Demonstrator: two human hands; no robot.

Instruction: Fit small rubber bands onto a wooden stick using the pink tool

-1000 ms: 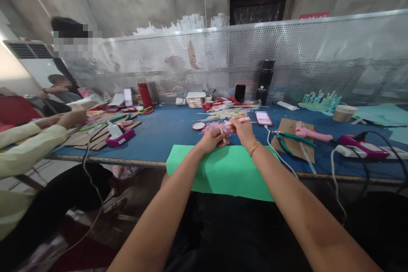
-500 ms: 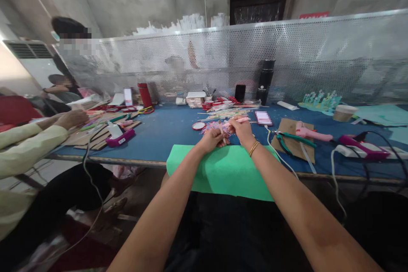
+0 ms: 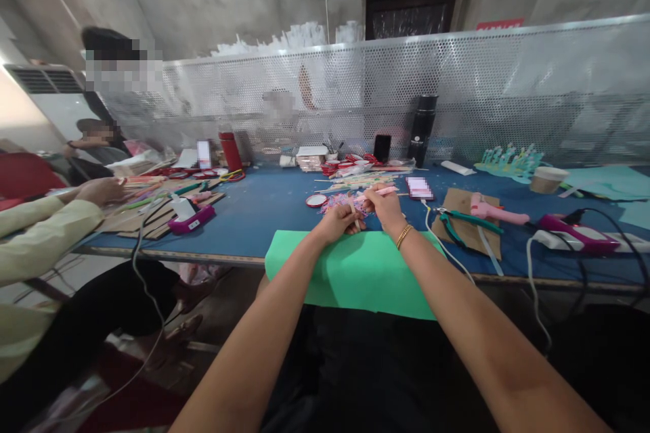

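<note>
My left hand (image 3: 337, 222) is closed with its fingers pinched round a pale thin strip (image 3: 352, 206), which stands up a little from the fingers. Close beside it, my right hand (image 3: 386, 208) grips a pink pen-like tool (image 3: 388, 190), its front end pointing left toward the strip. Whether the tip touches the strip cannot be made out. Behind my hands lies a heap of thin pink and purple pieces (image 3: 334, 202). A green sheet (image 3: 365, 270) hangs over the table's front edge under my wrists. Left of the heap sits a red-rimmed white disc (image 3: 316, 200).
On the right, green-handled pliers (image 3: 453, 229) and a pink glue gun (image 3: 497, 212) rest on cardboard (image 3: 457, 201). Purple power strips (image 3: 193, 220) and trailing cables lie on both sides. A black flask (image 3: 423, 132) stands behind. At left, a co-worker's hands (image 3: 99, 191) handle sticks.
My hands and what they hold look almost unmoved. The co-worker's hands on the left have shifted slightly leftward.
</note>
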